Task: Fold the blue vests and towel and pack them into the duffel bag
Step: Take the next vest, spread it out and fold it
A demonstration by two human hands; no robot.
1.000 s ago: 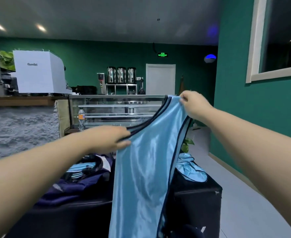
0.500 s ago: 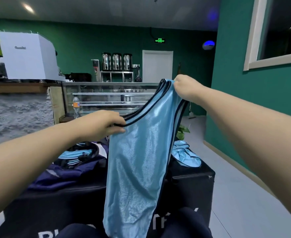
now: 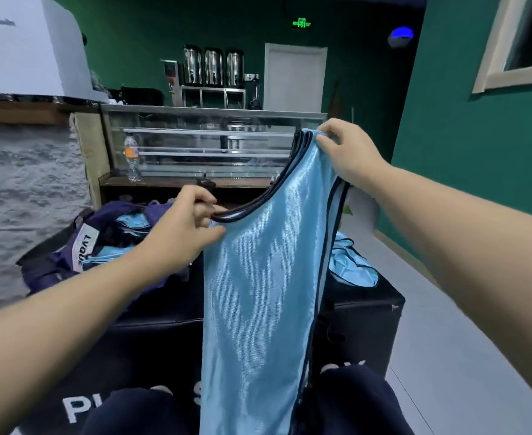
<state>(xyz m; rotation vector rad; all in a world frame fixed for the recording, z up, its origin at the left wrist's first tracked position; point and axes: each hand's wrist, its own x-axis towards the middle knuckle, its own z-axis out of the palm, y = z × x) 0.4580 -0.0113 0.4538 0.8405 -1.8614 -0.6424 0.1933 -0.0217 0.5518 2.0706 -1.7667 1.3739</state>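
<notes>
Left of the left grip, a purple bag (image 3: 70,255) lies open on a black box (image 3: 362,312). The left hand (image 3: 180,237) pinches the vest (image 3: 258,293) at its dark neckline. Up and to the right, the right hand (image 3: 346,149) grips the shoulder strap. Below both grips the vest hangs. Below the right grip, more blue cloth (image 3: 351,265) lies on the box.

Views: one only, the head camera, so no part is shared with another view.
Position: worn on the person's head, above the forearms.
Direction: forward and a little down, over the black box (image 3: 365,312) toward the glass counter (image 3: 202,142) and the white door (image 3: 294,78).
Nearness: close to the left hand (image 3: 183,229) and the right hand (image 3: 346,149); the far wall is well apart.
Lens: wide-angle, with bent edges.
</notes>
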